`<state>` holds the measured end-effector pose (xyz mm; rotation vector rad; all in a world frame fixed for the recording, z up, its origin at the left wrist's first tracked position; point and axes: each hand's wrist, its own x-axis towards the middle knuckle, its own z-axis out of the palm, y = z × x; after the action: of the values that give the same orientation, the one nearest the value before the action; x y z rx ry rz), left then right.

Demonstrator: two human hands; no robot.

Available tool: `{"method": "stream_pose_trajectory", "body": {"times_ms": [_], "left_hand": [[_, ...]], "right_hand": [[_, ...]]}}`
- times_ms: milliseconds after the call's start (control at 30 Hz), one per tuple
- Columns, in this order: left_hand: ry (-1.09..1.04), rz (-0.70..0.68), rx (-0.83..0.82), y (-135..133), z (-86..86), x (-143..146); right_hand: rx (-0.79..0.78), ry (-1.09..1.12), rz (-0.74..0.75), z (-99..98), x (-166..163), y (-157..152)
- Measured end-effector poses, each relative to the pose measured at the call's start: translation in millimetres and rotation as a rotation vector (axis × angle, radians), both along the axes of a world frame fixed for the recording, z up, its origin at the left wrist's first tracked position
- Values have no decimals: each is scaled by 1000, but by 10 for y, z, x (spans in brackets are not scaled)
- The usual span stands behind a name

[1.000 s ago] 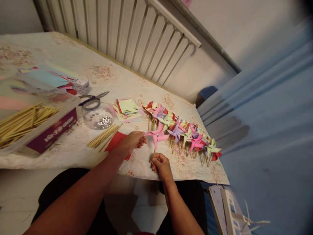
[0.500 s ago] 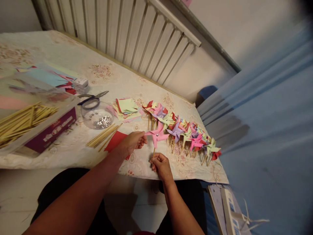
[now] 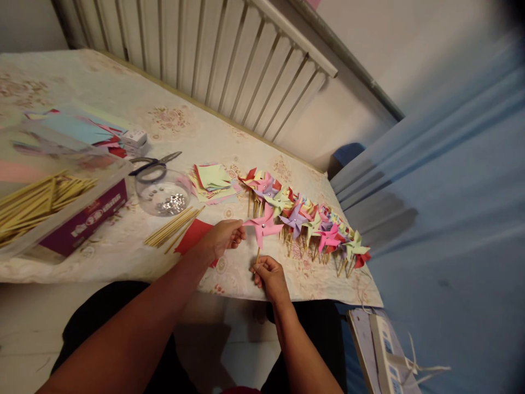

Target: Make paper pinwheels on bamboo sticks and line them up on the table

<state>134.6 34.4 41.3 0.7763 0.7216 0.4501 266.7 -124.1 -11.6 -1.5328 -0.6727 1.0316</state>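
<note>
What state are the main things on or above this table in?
Pink pinwheel: assembled, held up.
Right hand: pinching its stick.
Left hand: fingers curled, at a blade tip.
Scissors: lying, blades looking closed.
Dish: holding silvery pieces.
Plastic box: holding sticks.
Loose sticks: lying together.
Paper squares: stacked unevenly.
Red paper: flat, partly hidden.
Other pinwheels: assembled, clustered.

Dim, warm light; soft shadow on blue curtain [image 3: 455, 241]; top right corner black; edges stretched
</note>
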Motion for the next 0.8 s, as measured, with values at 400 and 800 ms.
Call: {"method": "stream_pose_trajectory", "body": {"times_ms": [400,800], "left_hand": [[20,-16,55,11,-51,-1],[96,310,485,16,-107,34]], "right_hand": [[0,-8,0,10,-6,8],[2,-3,-7,18,-14,16]]}}
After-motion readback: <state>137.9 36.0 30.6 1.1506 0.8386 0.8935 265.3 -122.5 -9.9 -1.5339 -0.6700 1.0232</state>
